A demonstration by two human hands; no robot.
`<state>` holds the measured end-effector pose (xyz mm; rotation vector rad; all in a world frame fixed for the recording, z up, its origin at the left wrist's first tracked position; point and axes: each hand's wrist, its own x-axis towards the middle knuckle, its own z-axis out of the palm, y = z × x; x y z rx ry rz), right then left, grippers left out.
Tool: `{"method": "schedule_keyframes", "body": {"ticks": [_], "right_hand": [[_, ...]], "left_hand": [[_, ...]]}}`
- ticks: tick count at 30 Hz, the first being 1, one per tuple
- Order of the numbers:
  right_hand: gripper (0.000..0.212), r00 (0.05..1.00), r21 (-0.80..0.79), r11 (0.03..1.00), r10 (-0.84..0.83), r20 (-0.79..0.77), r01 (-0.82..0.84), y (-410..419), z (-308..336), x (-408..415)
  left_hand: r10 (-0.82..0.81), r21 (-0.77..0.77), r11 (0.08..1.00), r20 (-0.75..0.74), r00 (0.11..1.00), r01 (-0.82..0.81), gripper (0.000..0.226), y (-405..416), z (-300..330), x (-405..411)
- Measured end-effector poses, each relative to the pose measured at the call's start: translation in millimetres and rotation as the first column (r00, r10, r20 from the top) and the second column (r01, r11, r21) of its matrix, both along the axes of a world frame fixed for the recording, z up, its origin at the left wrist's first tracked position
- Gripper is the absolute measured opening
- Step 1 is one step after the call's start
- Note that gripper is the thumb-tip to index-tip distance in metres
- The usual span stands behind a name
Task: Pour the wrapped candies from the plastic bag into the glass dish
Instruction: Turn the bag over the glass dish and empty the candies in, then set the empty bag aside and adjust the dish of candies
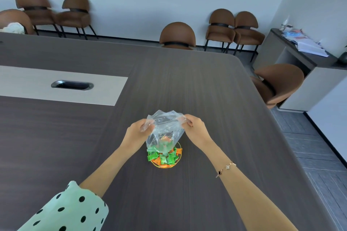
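A clear plastic bag (165, 127) hangs upside down over the glass dish (179, 158), its mouth pointing down into the dish. My left hand (138, 130) pinches one upper corner of the bag and my right hand (195, 126) pinches the other. Green and orange wrapped candies (165, 158) lie heaped in the dish. A few candies still show through the lower part of the bag. The bag hides the dish's far side.
The dish stands on a dark wooden conference table (206, 90) with a pale centre strip and a cable port (72, 85). Brown chairs (177, 35) line the far side and right. A side counter (300, 50) with papers is at the right.
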<state>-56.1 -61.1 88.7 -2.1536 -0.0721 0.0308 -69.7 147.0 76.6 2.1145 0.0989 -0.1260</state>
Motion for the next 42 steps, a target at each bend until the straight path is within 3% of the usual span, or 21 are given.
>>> {"method": "schedule_keyframes", "body": {"ticks": [6, 9, 13, 19, 23, 26, 30, 36, 39, 42], "right_hand": [[0.018, 0.997, 0.010, 0.999, 0.043, 0.068, -0.044, 8.7, -2.1, 7.1], [0.031, 0.987, -0.013, 0.991, 0.132, 0.090, -0.131, 22.4, -12.2, 4.3], [0.038, 0.972, -0.038, 0.973, 0.231, 0.040, -0.230, 49.9, -39.9, -8.2], [0.058, 0.863, -0.206, 0.841, 0.465, -0.197, -0.500, 85.7, -102.1, -38.8], [0.058, 0.788, -0.225, 0.772, 0.505, -0.353, -0.595, 103.7, -133.8, -54.5], [0.060, 0.756, -0.244, 0.741, 0.499, -0.424, -0.626, 116.1, -152.0, -58.1], [0.058, 0.757, -0.288, 0.744, 0.419, -0.501, -0.603, 117.5, -164.6, -56.9], [0.039, 0.837, -0.269, 0.844, 0.319, -0.444, -0.464, 90.0, -164.2, -52.8], [0.031, 0.912, -0.254, 0.929, 0.162, -0.378, -0.270, 67.7, -162.6, -48.9], [0.030, 0.932, -0.273, 0.956, 0.000, -0.363, -0.106, 43.5, -161.5, -40.5]], "left_hand": [[0.037, -0.010, 0.999, 0.071, 0.997, -0.036, 0.027, 12.7, 8.7, -1.9], [0.101, 0.047, 0.993, 0.091, 0.991, -0.105, 0.017, 29.7, 4.8, -4.8], [0.070, 0.137, 0.988, 0.017, 0.997, -0.072, 0.012, 66.2, -9.1, -12.9], [-0.031, 0.327, 0.940, -0.207, 0.978, 0.099, 0.038, 124.3, -51.8, -31.1], [-0.048, 0.381, 0.908, -0.320, 0.946, 0.175, 0.033, 141.2, -83.4, -44.3], [-0.058, 0.382, 0.897, -0.397, 0.916, 0.222, 0.064, 154.8, -108.2, -48.5], [-0.017, 0.442, 0.845, -0.541, 0.841, 0.301, 0.087, 150.7, -120.0, -44.7], [0.056, 0.457, 0.830, -0.640, 0.766, 0.321, 0.095, 145.9, -124.9, -34.3], [0.142, 0.573, 0.769, -0.585, 0.798, 0.284, 0.094, 135.7, -121.7, -26.5], [0.095, 0.590, 0.781, -0.438, 0.894, 0.207, 0.084, 123.8, -117.7, -12.6]]}}
